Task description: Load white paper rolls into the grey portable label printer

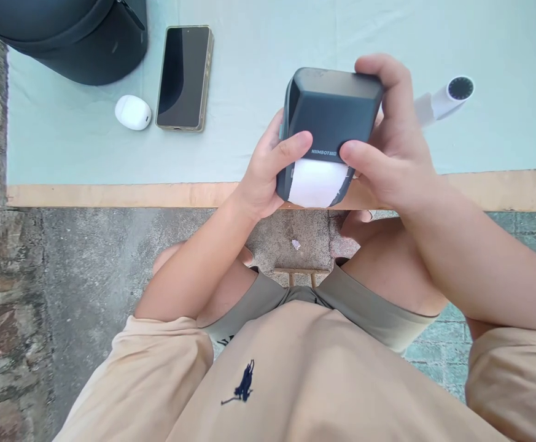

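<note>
A dark grey label printer (330, 116) is held up over the table's near edge, its slot facing me with white label paper (317, 183) coming out of it. My left hand (263, 175) grips the printer's left side, thumb laid across its front. On the right side sits my right hand (394, 138), fingers wrapped over the top and thumb pressing the front by the paper slot. Behind my right hand a white paper roll (447, 98) lies on the table.
A pale green cloth (258, 49) covers the wooden table (111, 195). A black phone (183, 77) lies face up at the left, a white earbud case (132, 112) beside it, and a dark round bag (78, 37) sits at the far left corner. Concrete floor lies below.
</note>
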Demonstrator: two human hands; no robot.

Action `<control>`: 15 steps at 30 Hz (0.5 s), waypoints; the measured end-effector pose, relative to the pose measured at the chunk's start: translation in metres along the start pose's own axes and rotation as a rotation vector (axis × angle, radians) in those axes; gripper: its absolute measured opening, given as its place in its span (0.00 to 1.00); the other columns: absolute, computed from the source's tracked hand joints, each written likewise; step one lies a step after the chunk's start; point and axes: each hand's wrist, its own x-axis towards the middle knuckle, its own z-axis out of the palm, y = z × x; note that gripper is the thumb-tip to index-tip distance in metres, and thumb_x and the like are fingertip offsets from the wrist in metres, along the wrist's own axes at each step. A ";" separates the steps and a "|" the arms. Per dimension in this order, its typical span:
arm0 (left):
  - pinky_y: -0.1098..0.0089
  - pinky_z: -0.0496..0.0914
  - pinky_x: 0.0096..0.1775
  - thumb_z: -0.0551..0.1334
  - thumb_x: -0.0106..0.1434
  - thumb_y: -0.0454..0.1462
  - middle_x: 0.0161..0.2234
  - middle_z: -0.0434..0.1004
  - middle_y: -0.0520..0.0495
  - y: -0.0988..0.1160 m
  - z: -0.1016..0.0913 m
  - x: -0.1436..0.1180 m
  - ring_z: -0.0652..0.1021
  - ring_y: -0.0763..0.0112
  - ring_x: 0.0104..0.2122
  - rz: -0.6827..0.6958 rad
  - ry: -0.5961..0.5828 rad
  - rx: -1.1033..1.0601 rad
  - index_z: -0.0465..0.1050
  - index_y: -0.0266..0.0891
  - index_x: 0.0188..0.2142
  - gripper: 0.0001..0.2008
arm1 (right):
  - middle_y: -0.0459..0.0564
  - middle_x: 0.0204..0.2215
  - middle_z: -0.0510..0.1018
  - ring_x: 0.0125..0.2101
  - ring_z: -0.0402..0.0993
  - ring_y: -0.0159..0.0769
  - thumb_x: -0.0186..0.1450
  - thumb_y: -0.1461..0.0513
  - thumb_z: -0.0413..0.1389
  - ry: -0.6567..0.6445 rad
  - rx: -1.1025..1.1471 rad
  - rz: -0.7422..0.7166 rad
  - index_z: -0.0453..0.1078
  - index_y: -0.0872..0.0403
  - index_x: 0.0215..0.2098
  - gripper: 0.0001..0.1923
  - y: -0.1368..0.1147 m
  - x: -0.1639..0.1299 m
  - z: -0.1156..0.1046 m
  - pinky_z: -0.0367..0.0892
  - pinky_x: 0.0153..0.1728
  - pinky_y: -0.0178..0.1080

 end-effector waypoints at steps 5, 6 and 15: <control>0.57 0.82 0.59 0.71 0.60 0.48 0.47 0.87 0.44 -0.002 -0.006 0.004 0.78 0.49 0.67 -0.005 -0.018 0.031 0.77 0.47 0.49 0.19 | 0.44 0.56 0.74 0.54 0.78 0.39 0.71 0.47 0.64 -0.049 -0.006 0.009 0.57 0.31 0.65 0.30 -0.004 0.000 -0.002 0.83 0.42 0.41; 0.57 0.81 0.59 0.71 0.60 0.47 0.47 0.87 0.44 -0.002 -0.006 0.005 0.78 0.49 0.67 -0.006 -0.018 0.029 0.76 0.47 0.49 0.19 | 0.43 0.56 0.75 0.54 0.78 0.38 0.71 0.47 0.64 -0.052 -0.008 0.008 0.57 0.31 0.65 0.29 -0.005 0.000 -0.001 0.82 0.43 0.41; 0.56 0.79 0.65 0.45 0.79 0.49 0.36 0.86 0.43 0.004 0.005 0.008 0.79 0.54 0.66 -0.077 -0.004 -0.046 0.82 0.43 0.39 0.28 | 0.45 0.60 0.77 0.56 0.79 0.47 0.67 0.32 0.58 0.138 -0.148 0.064 0.66 0.35 0.63 0.33 -0.005 0.000 -0.005 0.80 0.59 0.51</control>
